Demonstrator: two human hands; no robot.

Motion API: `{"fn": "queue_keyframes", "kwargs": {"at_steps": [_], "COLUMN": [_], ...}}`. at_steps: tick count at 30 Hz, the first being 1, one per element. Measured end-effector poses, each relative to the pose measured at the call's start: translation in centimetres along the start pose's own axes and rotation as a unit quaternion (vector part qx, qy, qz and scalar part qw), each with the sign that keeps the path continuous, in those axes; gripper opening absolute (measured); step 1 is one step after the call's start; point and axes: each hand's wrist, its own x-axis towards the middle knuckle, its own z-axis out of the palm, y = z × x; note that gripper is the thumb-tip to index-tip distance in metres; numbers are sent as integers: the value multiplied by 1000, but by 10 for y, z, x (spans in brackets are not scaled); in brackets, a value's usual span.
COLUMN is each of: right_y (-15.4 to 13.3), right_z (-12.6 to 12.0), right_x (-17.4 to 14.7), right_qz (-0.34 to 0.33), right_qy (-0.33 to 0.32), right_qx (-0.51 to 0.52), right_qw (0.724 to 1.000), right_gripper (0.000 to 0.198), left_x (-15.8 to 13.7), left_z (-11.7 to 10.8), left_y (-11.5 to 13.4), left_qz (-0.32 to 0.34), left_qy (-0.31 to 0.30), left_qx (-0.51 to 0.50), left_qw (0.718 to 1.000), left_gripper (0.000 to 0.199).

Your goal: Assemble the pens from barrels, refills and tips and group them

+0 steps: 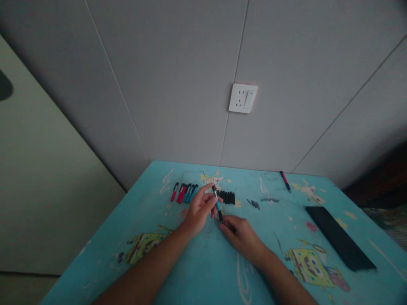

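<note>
Left hand (pixel 200 208) pinches the blue pen (pixel 218 205) mid-barrel, and the right hand (pixel 240 234) grips its black lower end, pen tilted above the bench (pixel 203 267)! Pale marking shows near its top, too small to read. Just behind, a row of black cylinders (pixel 229 198); to the left, red pens (pixel 181 194) and blue pens (pixel 190 194), their white labels illegible. Out right, small dark pieces (pixel 255 204), then a long black slab (pixel 340 238), lying flat.
</note>
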Motion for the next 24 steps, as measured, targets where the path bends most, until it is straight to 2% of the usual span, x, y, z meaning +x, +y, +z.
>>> {"fn": "queue_keyframes", "kwargs": {"at_steps": [4,9,12,15,18,21,24], "right_y": [1,1,-3,-7,-9,-7,-3], "right_z": [1,1,1,-2,-6,-7,-6], "right_x": [-2,-4,-4,-3,-2,-3,-6], "right_qz": [0,3,2,2,11,36,64], "right_qy": [-21,-37,-24,-2,29,57,28], "right_qx": [-11,-20,-15,10,51,78,114], "right_qw": [1000,999,1000,1000,998,995,991], "right_gripper": [15,22,23,22,26,32,35], "left_x": [-3,-5,-5,-3,0,1,0], "left_z": [0,1,1,1,1,0,-1], "left_y": [0,-1,0,1,2,3,3], "left_qz": [-15,-30,-31,-23,-19,-29,-45], "left_qy": [-38,-50,-45,-10,28,26,5], "left_qx": [27,42,24,9,11,13,3], "left_qw": [999,997,998,1000,999,999,999], "left_gripper": [45,48,52,56,44,30,33]}}
